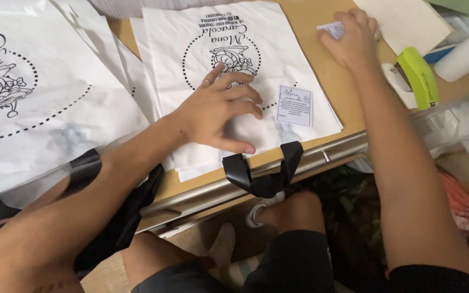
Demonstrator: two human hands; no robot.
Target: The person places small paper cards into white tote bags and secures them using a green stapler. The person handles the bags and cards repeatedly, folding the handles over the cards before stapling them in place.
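Leftmost, a second bag stack point(33, 87) lies beside the white bag point(256, 65). Left hand point(225, 106) presses flat, fingers spread, on that bag, beside a small card point(294, 105). Right hand point(354, 37) pinches cards point(332, 29) beyond the bag; green stapler point(418, 77) farther right.

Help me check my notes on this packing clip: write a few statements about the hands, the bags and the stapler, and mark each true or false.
1. The left hand lies flat on a white paper bag. True.
2. The right hand grips the green stapler. False: it touches a small slip of paper; the stapler lies beside it.
3. A small white card lies on the bag. True.
4. The bag's handle is red. False: black.
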